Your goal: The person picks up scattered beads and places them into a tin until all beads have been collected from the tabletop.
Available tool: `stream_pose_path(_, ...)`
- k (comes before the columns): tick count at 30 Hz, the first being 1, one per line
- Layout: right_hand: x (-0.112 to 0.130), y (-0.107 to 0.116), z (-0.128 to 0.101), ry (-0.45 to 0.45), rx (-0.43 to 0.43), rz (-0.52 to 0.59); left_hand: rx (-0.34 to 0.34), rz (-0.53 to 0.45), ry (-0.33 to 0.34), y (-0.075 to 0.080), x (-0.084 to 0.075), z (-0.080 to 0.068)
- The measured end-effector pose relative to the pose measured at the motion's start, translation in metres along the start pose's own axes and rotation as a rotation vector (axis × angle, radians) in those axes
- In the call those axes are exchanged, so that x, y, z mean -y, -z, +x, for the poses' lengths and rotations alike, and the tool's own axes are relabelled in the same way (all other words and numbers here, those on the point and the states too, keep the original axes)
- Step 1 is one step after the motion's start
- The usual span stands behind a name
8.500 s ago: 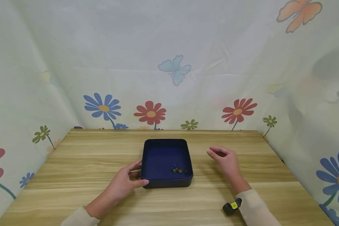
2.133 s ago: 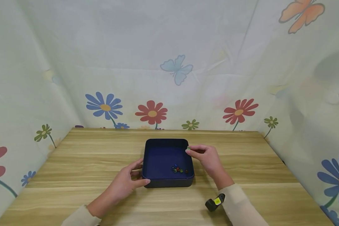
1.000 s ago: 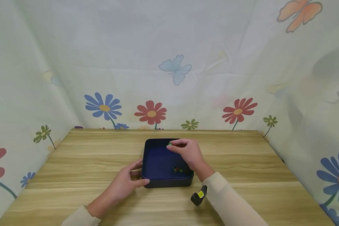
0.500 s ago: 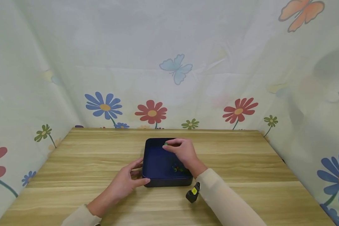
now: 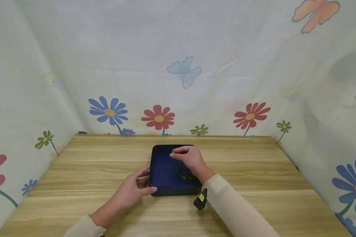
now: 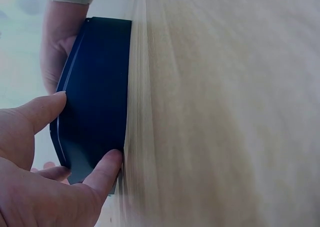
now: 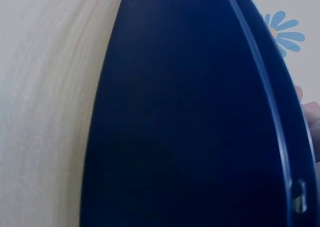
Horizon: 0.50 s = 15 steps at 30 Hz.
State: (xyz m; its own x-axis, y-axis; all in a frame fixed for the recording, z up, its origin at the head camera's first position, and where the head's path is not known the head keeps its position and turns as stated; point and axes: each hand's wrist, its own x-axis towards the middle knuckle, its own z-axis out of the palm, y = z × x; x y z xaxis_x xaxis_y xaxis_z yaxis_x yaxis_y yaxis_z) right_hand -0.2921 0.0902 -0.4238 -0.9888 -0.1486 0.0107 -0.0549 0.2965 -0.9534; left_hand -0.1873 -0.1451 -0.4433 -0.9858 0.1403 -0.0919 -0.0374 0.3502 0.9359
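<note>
A dark blue, square, open-topped box (image 5: 166, 168) sits on the wooden table. At its near left corner my left hand (image 5: 130, 191) holds it, thumb at the front rim and fingers along the left side; the left wrist view shows the thumb (image 6: 47, 109) and fingertips touching the box wall (image 6: 97, 97). Over the box's far part, my right hand (image 5: 192, 158) pinches a small green marble (image 5: 173, 151) between thumb and fingertips. Several coloured glass marbles (image 5: 185, 177) lie inside near the front right, partly hidden by that hand. In the right wrist view the box wall (image 7: 190, 107) hides most of the hand.
A wrist camera with a yellow label (image 5: 200, 200) hangs from the right sleeve close to the box's front right corner. Behind the wood-grain table (image 5: 106, 158) stands a pale curtain (image 5: 130, 82) printed with flowers and butterflies.
From beside the box, my right hand has come left over its rim, carrying the green marble, and has slowed over the far part. My left hand stays at the box.
</note>
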Motion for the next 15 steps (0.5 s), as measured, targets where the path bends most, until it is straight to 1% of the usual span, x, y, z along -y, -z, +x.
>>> stream_pose_path(6, -0.0043, -0.0021, 0.004, 0.016, 0.039, -0.035, -0.01, 0.024, 0.003, 0.0015, 0.0004, -0.0005)
stream_pose_path(11, -0.0065, -0.0005, 0.0051, 0.003, 0.041, -0.05, 0.003, 0.034, 0.0, 0.0012, -0.0018, -0.0016)
stream_pose_path(15, -0.0054, 0.001, 0.0049, 0.001, 0.06, -0.062, 0.003, 0.027, 0.002, 0.0003, -0.0031, -0.0021)
